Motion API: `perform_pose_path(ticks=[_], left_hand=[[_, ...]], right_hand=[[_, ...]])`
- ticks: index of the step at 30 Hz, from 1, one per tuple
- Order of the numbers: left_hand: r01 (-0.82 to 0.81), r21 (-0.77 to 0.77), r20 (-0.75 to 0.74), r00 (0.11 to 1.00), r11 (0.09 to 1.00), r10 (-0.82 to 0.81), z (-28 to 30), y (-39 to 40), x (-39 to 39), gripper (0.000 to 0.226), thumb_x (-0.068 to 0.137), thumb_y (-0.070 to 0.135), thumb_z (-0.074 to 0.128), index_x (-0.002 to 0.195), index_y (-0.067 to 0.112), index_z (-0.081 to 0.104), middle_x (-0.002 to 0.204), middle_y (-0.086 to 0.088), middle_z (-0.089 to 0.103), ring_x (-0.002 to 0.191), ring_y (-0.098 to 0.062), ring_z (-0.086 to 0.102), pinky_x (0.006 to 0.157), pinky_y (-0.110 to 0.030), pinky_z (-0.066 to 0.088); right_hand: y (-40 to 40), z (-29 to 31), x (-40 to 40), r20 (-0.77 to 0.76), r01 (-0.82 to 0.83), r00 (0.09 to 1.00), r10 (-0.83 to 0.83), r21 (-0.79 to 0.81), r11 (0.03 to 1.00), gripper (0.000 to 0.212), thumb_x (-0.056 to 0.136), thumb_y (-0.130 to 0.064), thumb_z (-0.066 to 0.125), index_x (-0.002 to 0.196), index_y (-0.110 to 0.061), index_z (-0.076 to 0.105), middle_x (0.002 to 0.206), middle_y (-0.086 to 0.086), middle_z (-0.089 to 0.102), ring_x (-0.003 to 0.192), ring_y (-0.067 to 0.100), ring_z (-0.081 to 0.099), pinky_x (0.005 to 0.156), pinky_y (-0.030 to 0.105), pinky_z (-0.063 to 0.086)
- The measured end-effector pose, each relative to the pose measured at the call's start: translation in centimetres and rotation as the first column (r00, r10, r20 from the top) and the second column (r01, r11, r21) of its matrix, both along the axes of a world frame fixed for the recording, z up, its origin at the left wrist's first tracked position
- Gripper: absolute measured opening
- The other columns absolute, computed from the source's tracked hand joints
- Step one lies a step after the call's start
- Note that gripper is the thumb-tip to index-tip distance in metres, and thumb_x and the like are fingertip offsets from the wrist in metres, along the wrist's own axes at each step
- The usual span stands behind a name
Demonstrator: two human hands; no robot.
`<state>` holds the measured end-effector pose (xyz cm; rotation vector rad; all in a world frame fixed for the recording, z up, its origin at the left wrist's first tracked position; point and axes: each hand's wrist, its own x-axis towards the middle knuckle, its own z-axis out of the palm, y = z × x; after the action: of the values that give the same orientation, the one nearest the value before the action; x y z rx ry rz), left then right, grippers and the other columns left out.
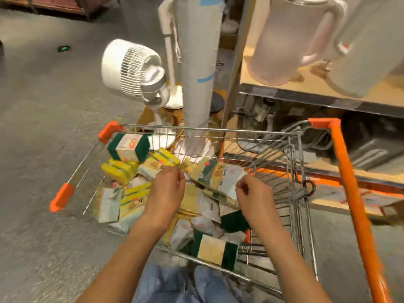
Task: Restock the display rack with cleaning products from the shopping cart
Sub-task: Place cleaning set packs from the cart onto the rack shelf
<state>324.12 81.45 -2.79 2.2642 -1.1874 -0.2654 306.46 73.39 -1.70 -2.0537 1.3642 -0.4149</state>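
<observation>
— Dozens of sponge packs (pixel 122 169) lie heaped in the shopping cart (pixel 293 154), as far as the head view shows: yellow ones with green bands, a few with dark green scouring faces, all in thin printed wrappers.

— And the hands?

— Both are down in the basket. The left hand (pixel 167 189) has its fingers curled together at the corner of a yellow pack (pixel 159 160); it looks like a pinch on the wrapper's edge, though motion blur keeps me from swearing to it. The right hand (pixel 253 193) is pinching the edge of a flat cream-and-green packet (pixel 223 178) that leans tilted on the pile.

— How would those handle, do you think?

— Light and soft, I'd judge. Sponges squash, so nothing here is fragile. The film wrappers look slick, though, and a pinch on one corner lets the pack swing or slip. A grip across the body, thumb on one face and fingers on the other, seems surer, and several could go in one handful.

— Where do they go?

— The display rack (pixel 323 99) stands just beside the cart, to the right, its wooden shelf carrying large pale jugs (pixel 284 40). No sponge pack is on the part of it I can see. A white fan (pixel 131 66) stands on the floor beyond the cart, near a tall grey column (pixel 196 62).
</observation>
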Motion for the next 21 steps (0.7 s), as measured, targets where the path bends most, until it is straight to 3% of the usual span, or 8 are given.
perform_pose_path(ticks=[3, 5, 8, 11, 15, 17, 19, 21], left_hand=[[0.120, 0.065, 0.001, 0.993, 0.991, -0.120, -1.8, -3.5, 0.7, 0.018, 0.089, 0.009, 0.056, 0.075, 0.017, 0.048, 0.081, -0.003, 0.050, 0.085, -0.026, 0.053, 0.061, -0.024, 0.022], [0.228, 0.111, -0.029, 0.974, 0.967, -0.226, -2.9, -6.4, 1.3, 0.016, 0.088, 0.009, 0.056, 0.075, 0.016, 0.050, 0.083, -0.004, 0.054, 0.083, -0.024, 0.054, 0.063, -0.025, 0.026], [0.384, 0.167, -0.042, 0.923, 0.908, -0.383, -4.5, -11.2, 2.5, 0.008, 0.087, 0.010, 0.056, 0.080, 0.012, 0.058, 0.083, -0.003, 0.056, 0.082, -0.022, 0.055, 0.062, -0.026, 0.028], [0.511, 0.298, -0.031, 0.849, 0.806, -0.528, -6.6, -16.1, 3.3, 0.008, 0.088, 0.010, 0.055, 0.089, 0.008, 0.062, 0.095, -0.012, 0.063, 0.090, -0.028, 0.059, 0.065, -0.028, 0.034], [0.641, 0.517, -0.083, 0.697, 0.567, -0.712, -10.0, -20.6, 3.3, 0.031, 0.091, 0.013, 0.052, 0.120, 0.004, 0.053, 0.119, -0.016, 0.055, 0.109, -0.033, 0.053, 0.087, -0.035, 0.042], [0.673, 0.567, -0.111, 0.634, 0.475, -0.765, -11.6, -22.3, 2.8, 0.041, 0.089, 0.012, 0.054, 0.129, 0.005, 0.046, 0.124, -0.018, 0.051, 0.113, -0.034, 0.051, 0.090, -0.037, 0.043], [0.714, 0.575, -0.168, 0.581, 0.400, -0.796, -13.1, -23.7, 2.2, 0.048, 0.088, 0.014, 0.057, 0.133, 0.006, 0.043, 0.126, -0.019, 0.051, 0.115, -0.033, 0.050, 0.091, -0.039, 0.045], [0.749, 0.580, -0.245, 0.535, 0.320, -0.808, -14.6, -24.9, 1.7, 0.053, 0.085, 0.024, 0.062, 0.133, 0.009, 0.045, 0.125, -0.017, 0.053, 0.114, -0.032, 0.051, 0.091, -0.040, 0.046]], right_hand=[[-0.5, -2.0, 0.4, 0.116, 0.177, 0.976, -0.185, 0.075, 0.981, 0.013, 0.087, -0.005, 0.057, 0.078, -0.015, 0.059, 0.068, -0.005, 0.055, 0.064, 0.006, 0.050, 0.055, 0.015, 0.035], [-1.1, -3.8, 1.5, 0.216, 0.380, 0.881, -0.421, 0.206, 0.902, 0.018, 0.085, -0.005, 0.061, 0.072, -0.017, 0.058, 0.066, -0.008, 0.056, 0.065, 0.006, 0.054, 0.062, 0.015, 0.045], [-2.0, -6.9, 3.6, 0.325, 0.541, 0.624, -0.711, 0.477, 0.693, 0.020, 0.083, -0.003, 0.064, 0.069, -0.018, 0.060, 0.068, 0.000, 0.061, 0.073, 0.022, 0.062, 0.071, 0.034, 0.053], [-2.6, -9.3, 6.2, 0.323, 0.549, 0.356, -0.877, 0.687, 0.476, 0.019, 0.083, 0.000, 0.062, 0.070, -0.014, 0.062, 0.064, -0.002, 0.062, 0.072, 0.020, 0.060, 0.071, 0.034, 0.052], [-3.4, -12.8, 8.7, 0.178, 0.566, 0.065, -0.982, 0.804, 0.183, 0.019, 0.080, -0.003, 0.063, 0.065, -0.014, 0.060, 0.067, 0.007, 0.062, 0.070, 0.024, 0.059, 0.063, 0.029, 0.049], [-4.1, -13.7, 9.4, 0.066, 0.478, 0.029, -0.997, 0.875, 0.072, 0.021, 0.083, -0.005, 0.058, 0.066, -0.017, 0.057, 0.074, 0.007, 0.063, 0.075, 0.023, 0.061, 0.065, 0.027, 0.046], [-4.6, -14.4, 9.9, -0.021, 0.395, -0.020, -1.000, 0.918, -0.027, 0.016, 0.087, 0.001, 0.052, 0.095, -0.010, 0.062, 0.100, 0.017, 0.066, 0.100, 0.030, 0.062, 0.082, 0.031, 0.049], [-4.8, -15.1, 10.1, -0.091, 0.359, 0.037, -0.995, 0.931, -0.071, 0.031, 0.087, 0.004, 0.054, 0.118, 0.006, 0.054, 0.121, 0.029, 0.055, 0.118, 0.038, 0.053, 0.102, 0.043, 0.042]])
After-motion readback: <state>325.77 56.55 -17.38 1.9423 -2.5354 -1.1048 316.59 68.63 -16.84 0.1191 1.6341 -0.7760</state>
